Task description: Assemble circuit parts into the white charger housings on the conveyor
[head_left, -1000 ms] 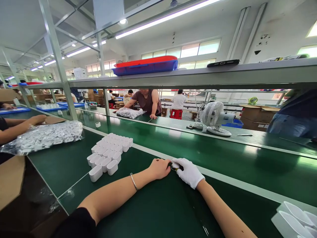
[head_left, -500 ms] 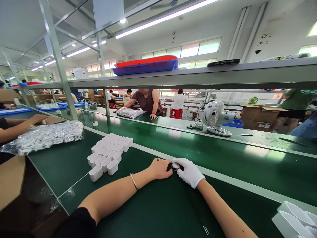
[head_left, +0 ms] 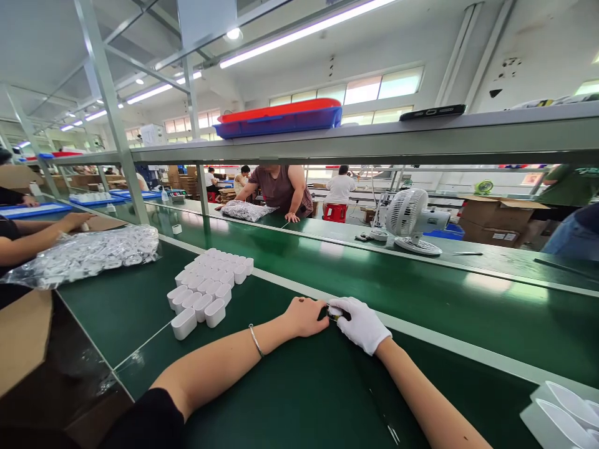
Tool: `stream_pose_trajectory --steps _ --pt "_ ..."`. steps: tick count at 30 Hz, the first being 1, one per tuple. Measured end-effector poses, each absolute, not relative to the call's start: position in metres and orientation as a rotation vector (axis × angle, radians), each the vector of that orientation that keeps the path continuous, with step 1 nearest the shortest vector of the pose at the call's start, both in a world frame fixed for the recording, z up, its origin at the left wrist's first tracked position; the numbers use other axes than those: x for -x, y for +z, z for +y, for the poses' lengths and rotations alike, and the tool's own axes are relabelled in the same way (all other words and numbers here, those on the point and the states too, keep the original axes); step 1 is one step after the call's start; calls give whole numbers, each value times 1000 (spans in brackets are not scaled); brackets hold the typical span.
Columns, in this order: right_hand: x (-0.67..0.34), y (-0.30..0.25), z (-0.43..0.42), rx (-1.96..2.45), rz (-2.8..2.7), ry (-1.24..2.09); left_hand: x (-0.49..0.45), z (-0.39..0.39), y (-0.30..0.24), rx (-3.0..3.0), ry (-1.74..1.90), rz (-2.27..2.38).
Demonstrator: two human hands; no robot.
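Observation:
My bare left hand and my white-gloved right hand rest together on the green bench top. Both are closed around a small dark object pinched between their fingertips; most of it is hidden, so I cannot name it. A thin bracelet sits on my left wrist. To the left of my hands stands a block of several small white plastic cases in rows.
A clear bag of white parts lies at the left beside another person's arm. More white cases sit at the lower right. A white desk fan stands beyond the belt. A person leans on the far bench. Cardboard lies at the left edge.
My hands have stayed together on the small object. The view has shifted slightly; a person at the far right has moved.

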State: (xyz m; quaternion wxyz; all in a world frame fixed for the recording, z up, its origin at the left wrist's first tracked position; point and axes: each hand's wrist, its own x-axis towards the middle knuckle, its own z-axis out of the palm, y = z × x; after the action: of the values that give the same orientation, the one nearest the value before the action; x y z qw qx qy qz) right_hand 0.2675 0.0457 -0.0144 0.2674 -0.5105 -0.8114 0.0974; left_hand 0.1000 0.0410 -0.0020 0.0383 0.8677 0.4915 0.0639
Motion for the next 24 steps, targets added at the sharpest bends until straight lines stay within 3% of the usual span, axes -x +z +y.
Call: stream_pose_trajectory --steps 24 --pt "-266 -12 43 1454 -2181 256 -100 41 -1 -2673 198 1501"
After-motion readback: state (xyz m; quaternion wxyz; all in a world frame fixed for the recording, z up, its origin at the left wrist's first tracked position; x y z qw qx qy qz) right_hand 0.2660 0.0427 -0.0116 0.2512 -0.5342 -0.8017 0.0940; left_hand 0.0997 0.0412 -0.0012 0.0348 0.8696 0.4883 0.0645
